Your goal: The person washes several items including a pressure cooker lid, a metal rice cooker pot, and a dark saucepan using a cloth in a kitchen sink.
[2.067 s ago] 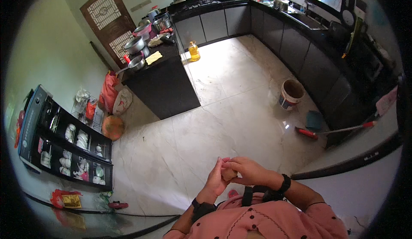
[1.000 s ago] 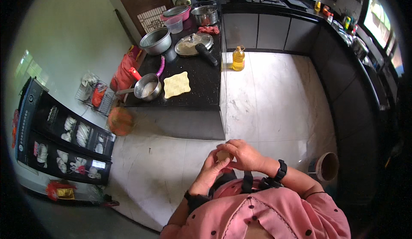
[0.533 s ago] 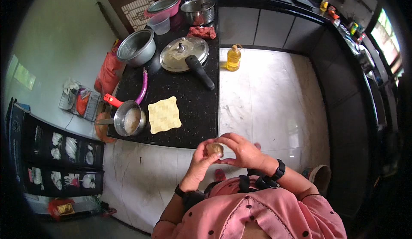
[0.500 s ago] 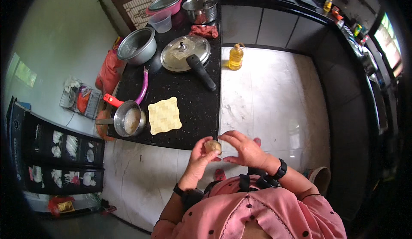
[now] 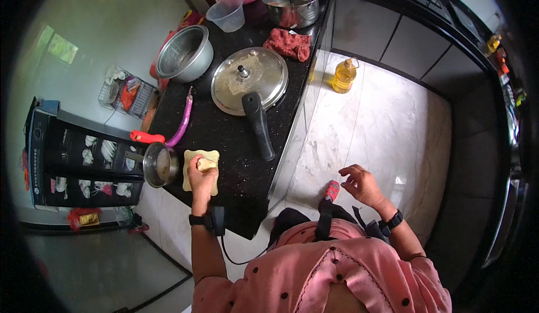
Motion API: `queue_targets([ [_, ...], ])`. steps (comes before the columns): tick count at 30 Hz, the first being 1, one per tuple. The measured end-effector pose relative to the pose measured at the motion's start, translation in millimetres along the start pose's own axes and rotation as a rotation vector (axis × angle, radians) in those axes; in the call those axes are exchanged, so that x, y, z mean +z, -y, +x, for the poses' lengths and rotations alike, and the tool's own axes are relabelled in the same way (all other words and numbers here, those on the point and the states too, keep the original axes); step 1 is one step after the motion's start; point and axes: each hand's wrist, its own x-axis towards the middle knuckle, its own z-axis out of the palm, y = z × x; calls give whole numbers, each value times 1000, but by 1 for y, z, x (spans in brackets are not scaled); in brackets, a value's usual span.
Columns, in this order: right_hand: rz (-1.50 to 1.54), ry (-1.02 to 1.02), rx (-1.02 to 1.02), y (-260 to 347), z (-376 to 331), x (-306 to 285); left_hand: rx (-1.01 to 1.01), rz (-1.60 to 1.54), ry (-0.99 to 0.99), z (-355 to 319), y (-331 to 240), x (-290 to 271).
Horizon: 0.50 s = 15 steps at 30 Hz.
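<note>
My left hand point(image 5: 202, 179) is closed on a pale yellow, rounded lump point(image 5: 206, 164), which looks like a peeled vegetable, over a wavy-edged, light wood-patterned mat point(image 5: 193, 157). Whether the lump touches the mat I cannot tell. Just left of the mat is a small metal saucepan point(image 5: 161, 166) with something cloudy in it. A red handle point(image 5: 147, 137) sticks out beside the saucepan, near a long purple eggplant point(image 5: 185, 119). My right hand point(image 5: 362, 187) hangs over the floor, right of the counter, its fingers apart and nothing in them.
On the black counter stand a pressure-cooker lid point(image 5: 247, 80) with a black handle, a grey inner pot point(image 5: 185, 54), a clear plastic tub point(image 5: 226, 15), a steel pot point(image 5: 292, 4) and a red cloth point(image 5: 287, 44). An oil bottle point(image 5: 344, 77) stands on the floor.
Both hands were together in front of me around the lump. My left hand has carried it left over the mat, and my right hand has moved away to the right. My view has shifted.
</note>
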Motion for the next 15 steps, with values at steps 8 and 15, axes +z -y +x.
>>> queue_targets([
  [8,-37,123,-31,-21,65,-33,-127,869,-89,17,-5,9],
  [15,-67,175,-70,23,111,-52,-118,941,-10,25,-32,-3],
])
